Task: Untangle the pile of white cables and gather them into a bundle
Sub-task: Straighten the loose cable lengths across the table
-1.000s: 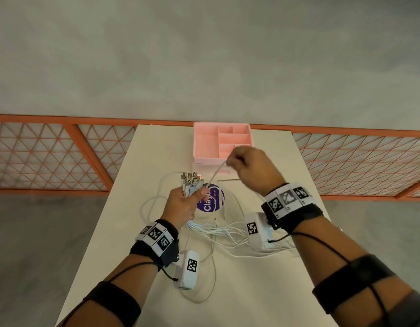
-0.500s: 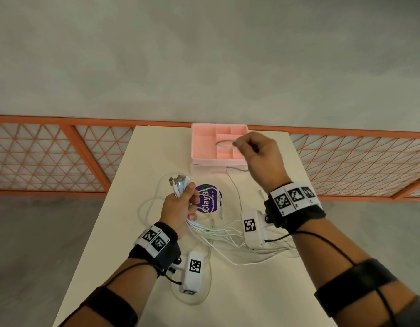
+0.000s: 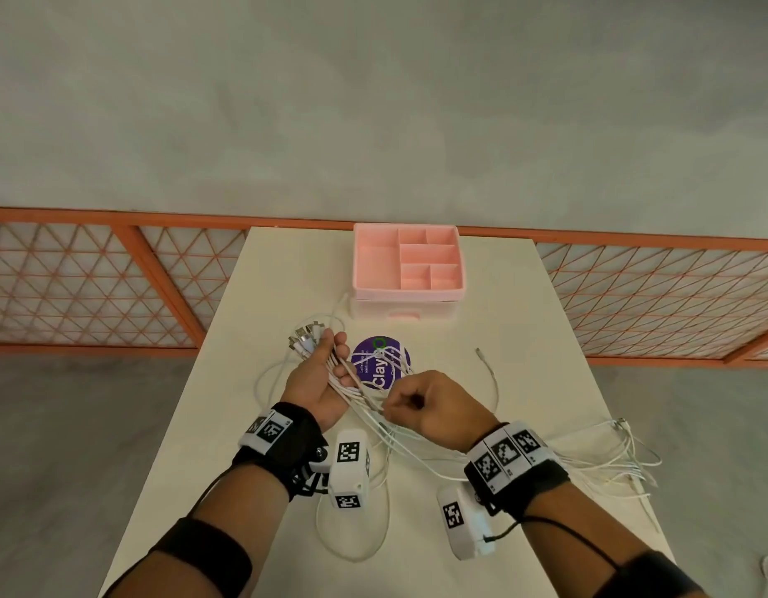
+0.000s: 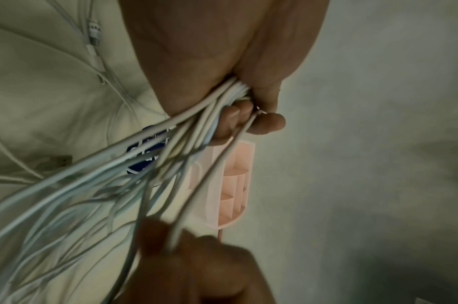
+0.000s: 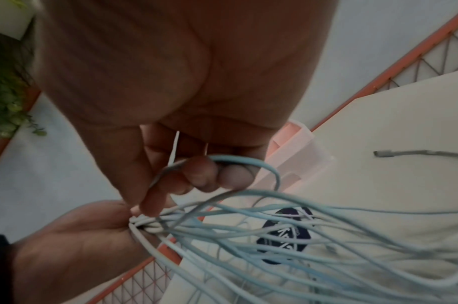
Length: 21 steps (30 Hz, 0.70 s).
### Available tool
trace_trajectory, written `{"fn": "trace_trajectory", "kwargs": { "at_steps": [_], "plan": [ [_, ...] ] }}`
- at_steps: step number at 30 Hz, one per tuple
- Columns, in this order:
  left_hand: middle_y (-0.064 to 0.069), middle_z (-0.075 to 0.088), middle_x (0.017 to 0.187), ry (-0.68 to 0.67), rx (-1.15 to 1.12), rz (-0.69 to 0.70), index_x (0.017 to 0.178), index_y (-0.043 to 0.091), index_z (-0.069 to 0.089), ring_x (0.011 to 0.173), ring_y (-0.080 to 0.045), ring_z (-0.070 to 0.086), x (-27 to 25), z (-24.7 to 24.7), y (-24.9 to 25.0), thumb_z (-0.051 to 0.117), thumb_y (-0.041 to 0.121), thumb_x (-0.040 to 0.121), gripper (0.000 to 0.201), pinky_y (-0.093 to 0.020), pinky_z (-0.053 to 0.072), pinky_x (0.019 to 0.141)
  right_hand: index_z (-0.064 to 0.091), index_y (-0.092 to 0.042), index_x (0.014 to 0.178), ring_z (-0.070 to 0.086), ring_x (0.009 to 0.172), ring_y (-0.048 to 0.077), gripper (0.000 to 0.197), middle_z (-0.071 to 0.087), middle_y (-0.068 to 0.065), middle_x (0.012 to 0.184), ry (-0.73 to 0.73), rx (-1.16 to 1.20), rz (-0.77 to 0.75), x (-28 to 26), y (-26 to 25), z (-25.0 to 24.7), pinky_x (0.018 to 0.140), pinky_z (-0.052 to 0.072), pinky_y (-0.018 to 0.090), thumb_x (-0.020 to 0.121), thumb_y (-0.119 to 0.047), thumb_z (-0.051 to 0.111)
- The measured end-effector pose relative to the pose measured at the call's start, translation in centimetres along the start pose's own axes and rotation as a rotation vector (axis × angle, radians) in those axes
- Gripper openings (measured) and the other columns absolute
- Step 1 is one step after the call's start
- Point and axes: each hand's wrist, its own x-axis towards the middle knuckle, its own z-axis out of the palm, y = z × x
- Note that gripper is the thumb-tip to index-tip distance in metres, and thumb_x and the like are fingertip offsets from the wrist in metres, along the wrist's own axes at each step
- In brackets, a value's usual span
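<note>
My left hand [image 3: 326, 373] grips a bunch of white cables [image 3: 352, 392] near their plug ends [image 3: 302, 336], which fan out above the fist; in the left wrist view the fingers [image 4: 248, 119] curl round the strands [image 4: 171, 156]. My right hand [image 3: 416, 405] is just right of it, pinching strands of the same bunch between thumb and fingers [image 5: 196, 176]. The cables trail down and right over the cream table [image 3: 524, 338] to loose ends [image 3: 628, 451] at its right edge. One cable [image 3: 492, 377] lies apart on the table.
A pink compartment box [image 3: 408, 269] stands at the far middle of the table. A round purple lid [image 3: 382, 366] lies under the cables, between the hands and the box. An orange lattice railing [image 3: 115, 287] runs behind the table.
My right hand came down from over the pink box to the bunch beside my left hand and now pinches strands there. The cable it held lies loose on the table's right side.
</note>
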Motion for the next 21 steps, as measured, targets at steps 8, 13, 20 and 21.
{"fn": "trace_trajectory", "kwargs": {
  "at_steps": [8, 13, 20, 21],
  "plan": [
    [0.009, 0.058, 0.064, 0.112, 0.106, 0.108, 0.087, 0.018, 0.067, 0.055, -0.006, 0.045, 1.5, -0.7, 0.1, 0.052, 0.035, 0.101, 0.028, -0.02, 0.036, 0.057, 0.066, -0.029, 0.061, 0.056, 0.06, 0.001, 0.026, 0.066, -0.008, 0.063, -0.261, -0.228, 0.221, 0.0, 2.5, -0.9, 0.07, 0.05, 0.025, 0.081, -0.012, 0.069],
    [0.006, 0.059, 0.064, 0.13, 0.169, 0.158, 0.091, 0.015, 0.069, 0.052, -0.006, 0.046, 1.6, -0.6, -0.1, 0.053, 0.033, 0.101, 0.026, -0.018, 0.038, 0.046, 0.07, -0.03, 0.062, 0.066, 0.073, 0.014, 0.024, 0.072, 0.0, 0.072, -0.277, -0.311, 0.33, 0.2, 3.7, -1.5, 0.077, 0.057, 0.034, 0.077, -0.012, 0.063],
    [0.004, 0.049, 0.055, 0.021, 0.337, 0.272, 0.086, 0.01, 0.063, 0.048, -0.008, 0.046, 0.7, 0.0, -0.6, 0.055, 0.027, 0.101, 0.024, -0.021, 0.04, 0.045, 0.073, -0.013, 0.077, 0.065, 0.063, 0.007, 0.025, 0.071, -0.004, 0.067, -0.042, -0.302, 0.229, 1.9, 1.0, -2.9, 0.072, 0.056, 0.028, 0.084, -0.037, 0.07],
    [0.003, 0.05, 0.055, 0.005, 0.404, 0.299, 0.085, 0.01, 0.064, 0.05, -0.01, 0.046, 0.7, 0.2, -0.9, 0.055, 0.026, 0.101, 0.024, -0.023, 0.04, 0.048, 0.071, -0.014, 0.075, 0.063, 0.06, 0.007, 0.026, 0.068, -0.004, 0.063, 0.063, -0.289, 0.182, 2.4, 0.1, -3.0, 0.07, 0.055, 0.03, 0.086, -0.037, 0.069]
  ]
}}
